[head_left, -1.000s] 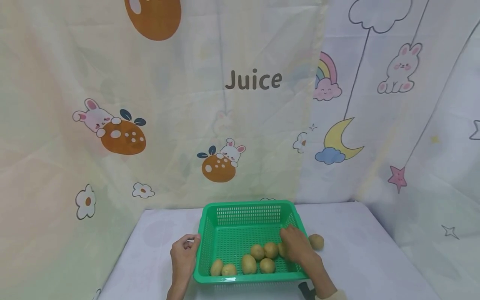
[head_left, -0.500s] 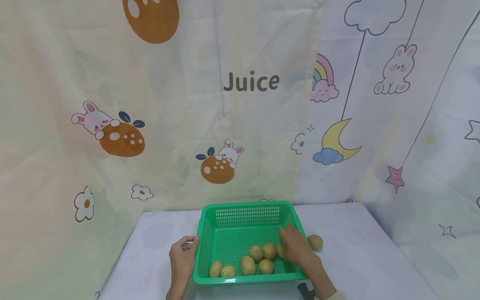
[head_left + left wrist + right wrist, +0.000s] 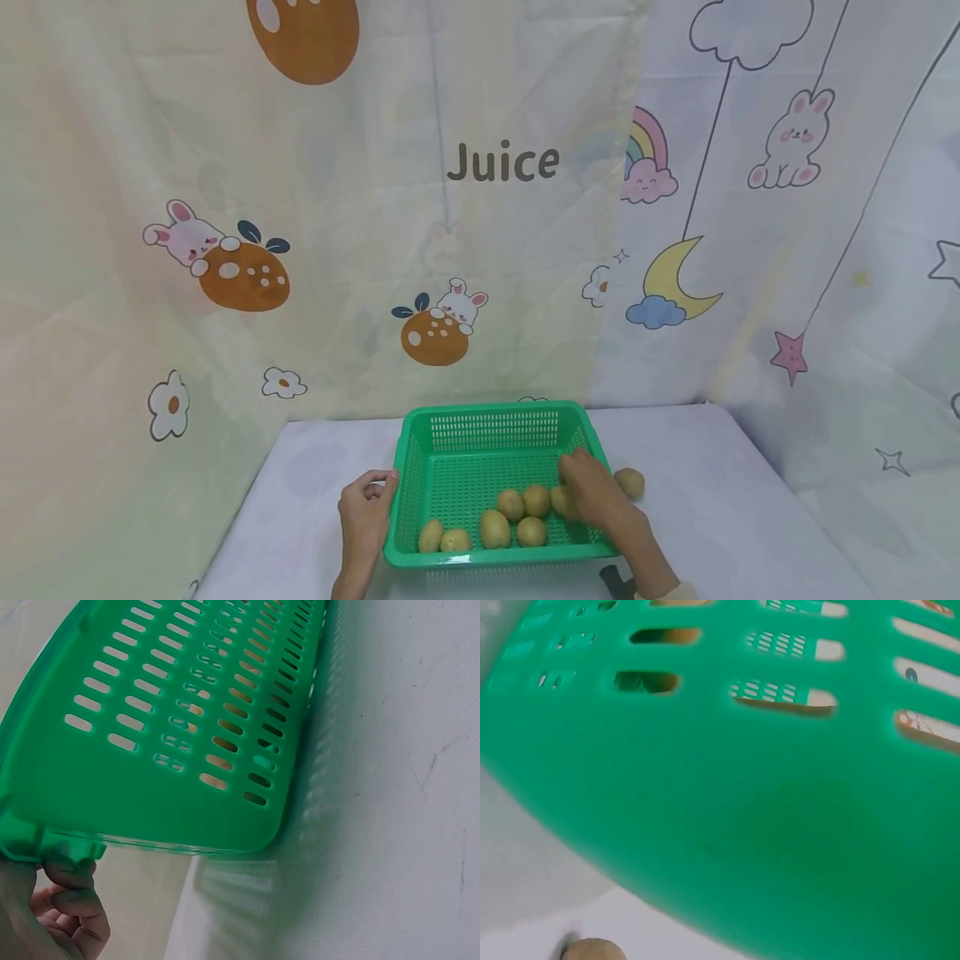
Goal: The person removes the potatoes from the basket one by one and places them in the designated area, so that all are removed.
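A green slotted plastic basket (image 3: pixel 442 467) stands on the white-covered table with several potatoes (image 3: pixel 495 529) in its near part. My left hand (image 3: pixel 366 517) pinches the left rim with curled fingers and thumb; in the left wrist view that hand (image 3: pixel 64 911) is under the rim's corner. Reaching over the right wall, my right hand (image 3: pixel 592 496) is down inside the basket with bent fingers around a potato (image 3: pixel 559 502), which it partly covers. Its fingertips are hidden. In the right wrist view the outside of the basket wall (image 3: pixel 705 795) fills most of the picture.
Outside the basket's right wall lies one more potato (image 3: pixel 630 483) on the table (image 3: pixel 712 508). A black object (image 3: pixel 615 581) shows beside my right forearm at the near edge. A printed curtain (image 3: pixel 337 208) hangs behind the table.
A few potatoes beside my right hand have shifted slightly left in the basket. Both hands stay in nearly the same place; the head view has tilted a little.
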`<state>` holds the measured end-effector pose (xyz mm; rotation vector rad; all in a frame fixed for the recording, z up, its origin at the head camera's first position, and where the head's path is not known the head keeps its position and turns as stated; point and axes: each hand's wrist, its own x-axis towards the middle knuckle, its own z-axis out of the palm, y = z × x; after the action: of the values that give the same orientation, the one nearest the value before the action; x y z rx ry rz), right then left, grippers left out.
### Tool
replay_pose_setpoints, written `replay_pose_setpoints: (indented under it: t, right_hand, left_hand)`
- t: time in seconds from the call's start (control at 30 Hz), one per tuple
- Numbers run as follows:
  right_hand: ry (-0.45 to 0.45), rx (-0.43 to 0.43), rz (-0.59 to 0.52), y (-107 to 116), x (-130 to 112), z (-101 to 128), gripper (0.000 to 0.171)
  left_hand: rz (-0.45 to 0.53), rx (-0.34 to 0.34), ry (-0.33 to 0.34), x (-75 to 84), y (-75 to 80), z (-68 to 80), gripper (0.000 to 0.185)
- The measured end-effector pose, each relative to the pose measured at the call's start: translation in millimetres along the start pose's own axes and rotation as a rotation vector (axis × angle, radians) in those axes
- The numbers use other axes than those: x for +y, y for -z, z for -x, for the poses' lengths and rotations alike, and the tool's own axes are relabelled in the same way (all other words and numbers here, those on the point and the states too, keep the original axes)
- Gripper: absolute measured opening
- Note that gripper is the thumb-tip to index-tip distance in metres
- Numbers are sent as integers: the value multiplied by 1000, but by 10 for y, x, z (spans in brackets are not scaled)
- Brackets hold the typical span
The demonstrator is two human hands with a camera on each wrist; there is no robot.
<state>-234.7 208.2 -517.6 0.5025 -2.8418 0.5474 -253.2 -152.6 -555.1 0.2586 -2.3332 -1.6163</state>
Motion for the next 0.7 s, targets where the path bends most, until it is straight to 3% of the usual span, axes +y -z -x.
replay_pose_setpoints:
  t: [0.17,0.33,0.7]
  right_hand:
    - [54,-9,-82,45,57,-2,25]
    - [87,-50,-145,57,125,-40,37]
    - [97,-135,-325,117,175,-47,44]
  left_hand:
    - [-16,2,15,-9,-5,-20,27]
    - [-26,7,6,-28,-12,-37,27]
    - [-25,8,9,-17,-20,-22,27]
